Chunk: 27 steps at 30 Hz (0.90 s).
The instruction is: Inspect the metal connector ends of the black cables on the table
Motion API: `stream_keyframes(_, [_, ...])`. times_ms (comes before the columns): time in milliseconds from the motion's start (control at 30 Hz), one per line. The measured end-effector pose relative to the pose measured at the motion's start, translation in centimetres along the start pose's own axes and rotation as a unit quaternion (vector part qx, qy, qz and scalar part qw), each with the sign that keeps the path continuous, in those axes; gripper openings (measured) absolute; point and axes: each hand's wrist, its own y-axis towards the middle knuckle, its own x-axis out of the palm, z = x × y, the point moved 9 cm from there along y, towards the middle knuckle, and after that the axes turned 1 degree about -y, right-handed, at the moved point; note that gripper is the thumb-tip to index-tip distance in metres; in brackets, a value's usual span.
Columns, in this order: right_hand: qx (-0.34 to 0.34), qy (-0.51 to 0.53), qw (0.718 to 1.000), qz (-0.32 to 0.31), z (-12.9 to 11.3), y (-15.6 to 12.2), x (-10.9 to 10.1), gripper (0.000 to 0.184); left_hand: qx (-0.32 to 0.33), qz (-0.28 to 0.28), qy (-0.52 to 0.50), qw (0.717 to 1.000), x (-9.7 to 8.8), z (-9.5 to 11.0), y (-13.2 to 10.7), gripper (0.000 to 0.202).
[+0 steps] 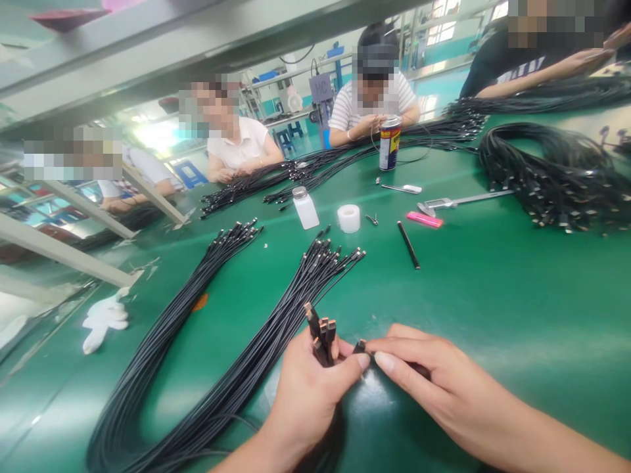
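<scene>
My left hand (pixel 308 394) is closed around a small bunch of black cable ends (pixel 320 332), their connectors sticking up above my fingers. My right hand (pixel 424 378) pinches one more black connector (pixel 360 346) against my left thumb tip. Just beyond my hands lies a long bundle of black cables (pixel 296 295) on the green table (pixel 493 289), its connector ends fanned out toward the middle. A second bundle of black cables (pixel 197 282) lies to the left of it.
Ahead stand a white bottle (pixel 305 207), a tape roll (pixel 349 218), a black pen (pixel 409 244), a pink tool (pixel 424 219), a caliper (pixel 458 200) and a spray can (pixel 389 143). A large cable heap (pixel 552 171) fills the right. Several people sit opposite. White gloves (pixel 104 320) lie left.
</scene>
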Motion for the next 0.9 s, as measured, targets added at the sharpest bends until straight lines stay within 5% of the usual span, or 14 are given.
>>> stream_keyframes(267, [-0.014, -0.027, 1.000, 0.000, -0.5, 0.1, 0.0, 0.035, 0.023, 0.047, 0.011, 0.999, -0.1, 1.6, -0.6, 0.026])
stream_keyframes(900, [-0.012, -0.039, 0.999, -0.005, -0.6, 0.2, 0.1, 0.035, 0.059, 0.045, 0.078, 0.994, -0.1, 0.7, -0.8, 0.026])
